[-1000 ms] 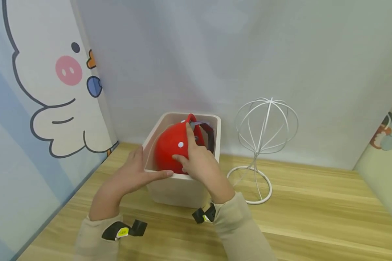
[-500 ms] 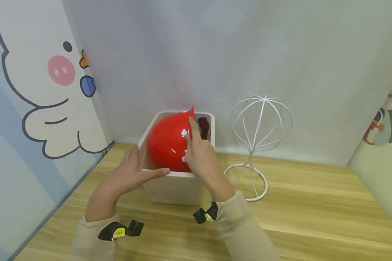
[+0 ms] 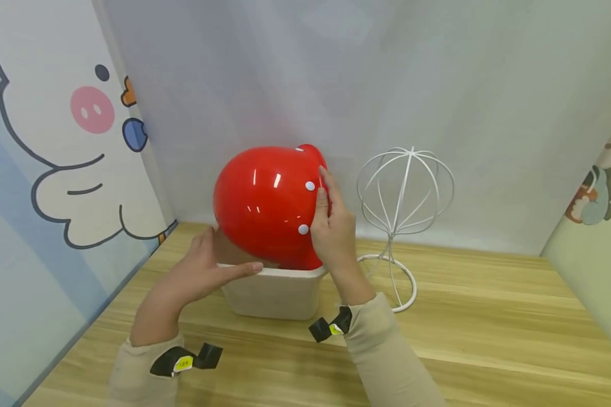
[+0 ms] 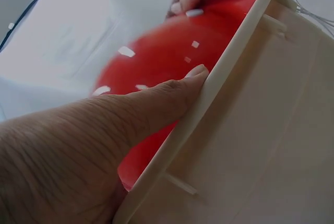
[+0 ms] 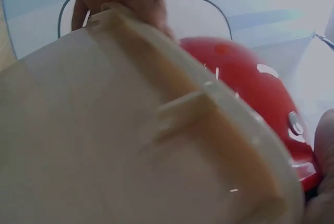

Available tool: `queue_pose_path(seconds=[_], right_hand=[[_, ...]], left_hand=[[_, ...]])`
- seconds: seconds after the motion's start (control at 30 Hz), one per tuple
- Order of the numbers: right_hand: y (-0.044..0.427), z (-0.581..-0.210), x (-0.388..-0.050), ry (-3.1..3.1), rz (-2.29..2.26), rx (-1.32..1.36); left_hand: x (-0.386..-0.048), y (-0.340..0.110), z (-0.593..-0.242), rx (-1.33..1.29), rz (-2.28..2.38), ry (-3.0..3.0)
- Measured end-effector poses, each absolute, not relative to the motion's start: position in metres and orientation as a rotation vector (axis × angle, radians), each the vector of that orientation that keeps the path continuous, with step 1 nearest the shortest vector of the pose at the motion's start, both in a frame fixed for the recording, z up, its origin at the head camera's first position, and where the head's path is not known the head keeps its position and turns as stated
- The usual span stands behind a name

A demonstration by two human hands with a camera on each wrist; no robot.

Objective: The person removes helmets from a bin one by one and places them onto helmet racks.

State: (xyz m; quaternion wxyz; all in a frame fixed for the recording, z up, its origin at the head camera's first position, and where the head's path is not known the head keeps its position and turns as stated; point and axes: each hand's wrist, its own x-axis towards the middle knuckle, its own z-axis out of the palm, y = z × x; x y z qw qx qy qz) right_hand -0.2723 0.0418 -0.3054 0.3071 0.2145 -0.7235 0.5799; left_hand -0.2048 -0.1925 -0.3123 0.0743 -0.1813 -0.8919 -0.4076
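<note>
A glossy red helmet point(image 3: 265, 198) with white round studs is partly above the cream bin point(image 3: 272, 294), its lower edge near the bin's front rim. The right hand point(image 3: 336, 237) grips the helmet's right edge, thumb on the outside; its other fingers are mostly hidden behind the edge. At the bin's front left corner is the left hand point(image 3: 198, 271), its thumb laid along the rim and its other fingers at the left side. The left wrist view shows that thumb point(image 4: 162, 101) on the rim beside the helmet point(image 4: 172, 46).
A white wire stand point(image 3: 404, 226) with a round cage top and ring base stands on the wooden table point(image 3: 478, 316), right of the bin. Behind is a grey curtain point(image 3: 336, 73); a cartoon-printed panel point(image 3: 41, 226) stands at the left.
The right hand has raised the red helmet from inside the bin and moved slightly right with it; the helmet has turned, its dome now showing. The left hand has stayed at the bin's corner.
</note>
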Motion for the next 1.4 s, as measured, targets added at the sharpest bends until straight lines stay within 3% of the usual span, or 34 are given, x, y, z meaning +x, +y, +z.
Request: queue_pose_path(seconds=[0.1,0.37,0.73,1.4], right_hand=[[0.046,-0.3,-0.268,-1.802,1.584,0.616],[0.073,-0.278,-0.256,-1.521,1.578,0.7],[0.11,-0.248,-0.224,-1.283,1.867,0.607],[0.171,-0.256,-0.245,-0.975,2.144,0.36]], left_hand=[[-0.205,-0.194,-0.312,-0.54,-1.266,-2.68],[-0.201,-0.196,-0.314,-0.192,-1.164,-2.926],[-0.212,-0.2,-0.318,-0.663,-1.349,-2.609],[-0.212,-0.212,-0.321,-0.43,-1.198,-2.759]])
